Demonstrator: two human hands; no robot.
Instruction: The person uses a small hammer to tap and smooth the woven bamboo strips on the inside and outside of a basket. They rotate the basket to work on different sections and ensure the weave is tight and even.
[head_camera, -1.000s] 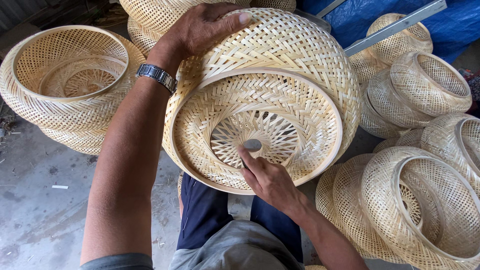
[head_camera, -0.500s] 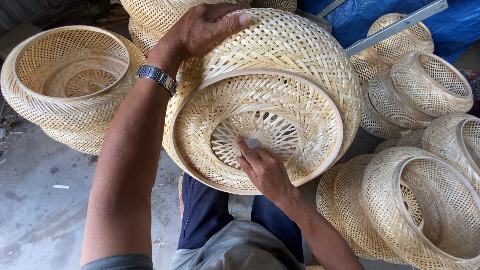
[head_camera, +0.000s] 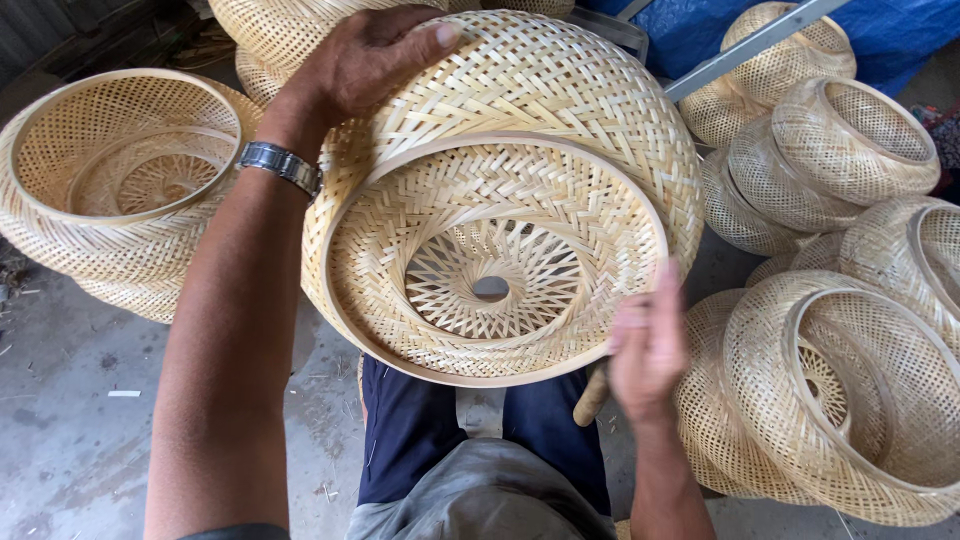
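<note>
Bamboo woven basket (head_camera: 560, 110), round, open-weave, pale

Your left hand (head_camera: 365, 60) reaches forward on a nearly straight arm, palm down, fingers spread and curved. Your right hand (head_camera: 648, 345) is raised close by, blurred, fingers loosely upward.
</note>
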